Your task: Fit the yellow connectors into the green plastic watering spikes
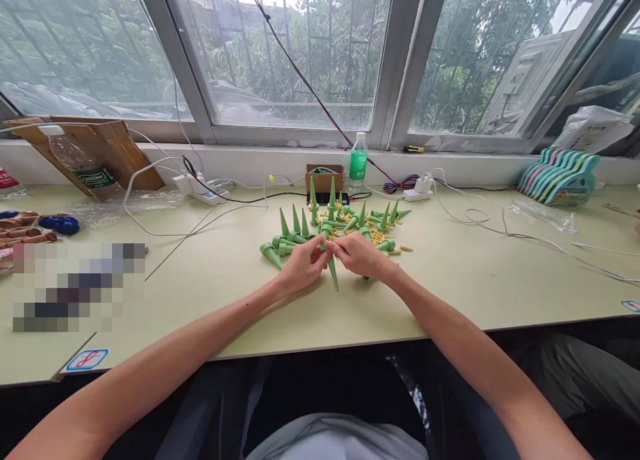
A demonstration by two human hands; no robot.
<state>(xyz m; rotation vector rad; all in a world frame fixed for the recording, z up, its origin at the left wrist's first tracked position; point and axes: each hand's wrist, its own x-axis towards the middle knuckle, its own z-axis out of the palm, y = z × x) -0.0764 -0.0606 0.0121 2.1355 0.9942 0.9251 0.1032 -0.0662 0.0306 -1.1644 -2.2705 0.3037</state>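
Note:
My left hand (303,265) and my right hand (361,255) meet over the pale green table (450,280), fingers pinched together on one green cone spike (332,271) whose tip points down toward me. Just behind my hands lies a heap of green cone spikes (340,221), some upright, some on their sides, mixed with small yellow pieces (380,237). What exactly sits between my fingertips at the spike's top is hidden.
A small cardboard box (325,177) and a green bottle (358,161) stand behind the heap. White power strips (203,185) and cables trail along the windowsill side. A cardboard sheet (95,150) leans at the left. Stacked pastel foam pieces (557,173) sit far right.

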